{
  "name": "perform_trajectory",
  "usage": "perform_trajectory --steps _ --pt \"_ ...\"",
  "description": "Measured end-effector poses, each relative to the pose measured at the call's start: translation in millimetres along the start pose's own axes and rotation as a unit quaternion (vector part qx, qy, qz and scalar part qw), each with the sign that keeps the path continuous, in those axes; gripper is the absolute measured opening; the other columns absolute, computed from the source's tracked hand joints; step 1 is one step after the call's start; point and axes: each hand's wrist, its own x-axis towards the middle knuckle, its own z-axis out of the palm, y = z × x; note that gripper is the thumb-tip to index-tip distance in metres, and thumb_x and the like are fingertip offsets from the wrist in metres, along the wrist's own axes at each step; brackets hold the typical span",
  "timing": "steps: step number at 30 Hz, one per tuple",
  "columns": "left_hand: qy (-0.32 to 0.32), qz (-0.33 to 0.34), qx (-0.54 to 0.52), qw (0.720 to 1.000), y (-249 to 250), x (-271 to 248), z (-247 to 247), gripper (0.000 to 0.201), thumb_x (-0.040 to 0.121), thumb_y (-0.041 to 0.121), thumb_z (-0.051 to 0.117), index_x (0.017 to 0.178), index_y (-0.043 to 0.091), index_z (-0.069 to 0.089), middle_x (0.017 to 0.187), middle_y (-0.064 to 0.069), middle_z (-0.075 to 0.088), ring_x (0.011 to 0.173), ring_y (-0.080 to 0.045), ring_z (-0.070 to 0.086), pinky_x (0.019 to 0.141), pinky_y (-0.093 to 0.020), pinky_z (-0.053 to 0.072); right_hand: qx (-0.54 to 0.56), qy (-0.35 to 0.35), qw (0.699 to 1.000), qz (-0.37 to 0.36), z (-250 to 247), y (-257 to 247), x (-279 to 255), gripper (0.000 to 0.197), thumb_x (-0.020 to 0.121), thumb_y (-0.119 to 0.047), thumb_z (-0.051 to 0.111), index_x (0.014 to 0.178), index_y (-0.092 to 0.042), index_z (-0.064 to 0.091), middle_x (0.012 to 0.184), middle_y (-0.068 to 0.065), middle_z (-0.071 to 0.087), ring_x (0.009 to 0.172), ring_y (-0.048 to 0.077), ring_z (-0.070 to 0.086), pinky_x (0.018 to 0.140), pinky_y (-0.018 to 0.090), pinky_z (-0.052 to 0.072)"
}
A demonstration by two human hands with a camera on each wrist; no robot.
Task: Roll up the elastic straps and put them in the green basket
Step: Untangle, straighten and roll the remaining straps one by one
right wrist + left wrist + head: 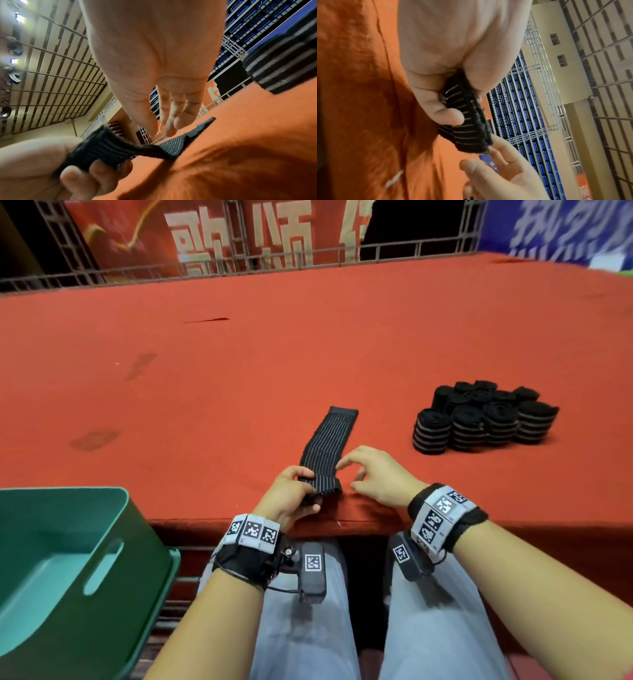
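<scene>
Nearest, the green basket [102, 559] sits low at the left, below the table edge. At that edge the left hand [291, 498] pinches the near end of the strap [329, 440], which lies flat, running away across the red table [239, 354]. The right hand [376, 474] hovers just beside it, fingers loose, holding nothing. I'd tuck the first turn tight and keep the edges square. Farther right stands a cluster of rolled straps [483, 419].

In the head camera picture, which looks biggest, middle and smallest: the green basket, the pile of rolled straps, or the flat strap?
1. green basket, though it sits nearest the camera
2. pile of rolled straps
3. flat strap, partly hidden by the left hand
</scene>
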Motion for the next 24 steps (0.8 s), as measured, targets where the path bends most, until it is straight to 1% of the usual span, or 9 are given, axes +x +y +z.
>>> perform_trajectory --steps 3,8,12,15,17,19,21,23,24 --pt "-0.004 0.007 -0.027 1.000 -8.8 -5.7 15.3 0.027 0.095 -0.012 0.042 0.092 0.012 0.052 0.078 -0.012 0.057 0.056 -0.019 0.053 0.040 -0.022 0.049 0.023 0.004 1.000 -0.001 9.1 3.8 -22.4 0.034 0.076 -0.003 0.073 0.104 -0.021 0.069 0.110 -0.004 0.056 0.070 0.013 0.064 0.074 0.027 0.053" --pt "-0.032 0.010 -0.049 0.998 -18.9 -15.7 38.3 0.022 0.096 -0.010 0.043 0.095 0.009 0.055 0.078 -0.012 0.058 0.056 -0.017 0.055 0.043 -0.022 0.050 0.059 0.050 0.997 -0.012 15.3 10.5 -44.8 0.020 0.078 -0.008 0.078 0.090 -0.022 0.073 0.103 -0.005 0.061 0.077 0.018 0.061 0.074 0.025 0.050" --pt "-0.036 0.022 -0.036 0.998 -25.4 -21.7 45.1 0.012 0.099 0.001 0.049 0.100 0.010 0.057 0.078 -0.008 0.058 0.053 -0.015 0.055 0.041 -0.022 0.047 0.088 0.072 0.994 -0.005 16.4 15.8 -56.5 0.010 0.080 -0.008 0.077 0.086 -0.016 0.074 0.094 0.001 0.065 0.081 0.013 0.060 0.076 0.021 0.045" --pt "0.014 0.077 0.040 0.996 -31.5 -24.2 37.7 0.010 0.100 0.018 0.054 0.095 0.016 0.062 0.082 -0.002 0.060 0.059 -0.015 0.057 0.043 -0.024 0.043 0.115 0.081 0.990 0.025 16.4 21.0 -60.0 0.011 0.084 -0.008 0.074 0.081 -0.018 0.070 0.088 0.004 0.063 0.072 0.005 0.057 0.071 0.020 0.043" --pt "0.034 0.127 0.062 0.989 -33.4 -28.5 32.5 0.014 0.099 0.024 0.055 0.093 0.019 0.067 0.072 0.002 0.060 0.062 -0.014 0.057 0.046 -0.024 0.042 0.118 0.082 0.988 0.050 17.4 23.0 -60.8 0.016 0.088 -0.012 0.071 0.077 -0.021 0.065 0.084 0.002 0.062 0.065 0.002 0.055 0.068 0.026 0.044" --pt "0.024 0.164 0.065 0.984 -32.4 -35.3 29.4 0.018 0.099 0.028 0.056 0.092 0.021 0.071 0.060 0.009 0.057 0.057 -0.010 0.055 0.049 -0.023 0.044 0.121 0.077 0.987 0.070 17.4 21.8 -61.8 0.015 0.091 -0.015 0.068 0.076 -0.015 0.065 0.081 0.005 0.064 0.065 0.007 0.056 0.068 0.035 0.049" --pt "0.008 0.190 0.069 0.979 -31.4 -40.1 27.3 0.016 0.098 0.028 0.059 0.091 0.022 0.072 0.060 0.010 0.058 0.054 -0.006 0.053 0.051 -0.023 0.046 0.128 0.078 0.986 0.080 18.3 19.4 -62.6 0.014 0.093 -0.016 0.066 0.082 -0.007 0.067 0.078 0.007 0.066 0.066 0.011 0.059 0.069 0.036 0.050" --pt "0.000 0.212 0.081 0.974 -32.5 -39.8 25.8 0.009 0.093 0.018 0.066 0.089 0.022 0.072 0.068 0.008 0.061 0.060 -0.008 0.055 0.054 -0.026 0.048 0.140 0.082 0.983 0.082 20.0 18.0 -63.1 0.012 0.094 -0.017 0.065 0.086 -0.009 0.068 0.073 0.003 0.067 0.065 0.009 0.061 0.065 0.031 0.049" --pt "0.000 0.220 0.092 0.971 -34.2 -38.3 25.0 0.011 0.091 0.012 0.067 0.089 0.022 0.072 0.071 0.007 0.062 0.063 -0.010 0.056 0.054 -0.027 0.048 0.147 0.085 0.982 0.082 20.7 17.3 -63.4 0.010 0.093 -0.017 0.065 0.087 -0.011 0.069 0.071 0.000 0.067 0.064 0.009 0.063 0.064 0.029 0.048"
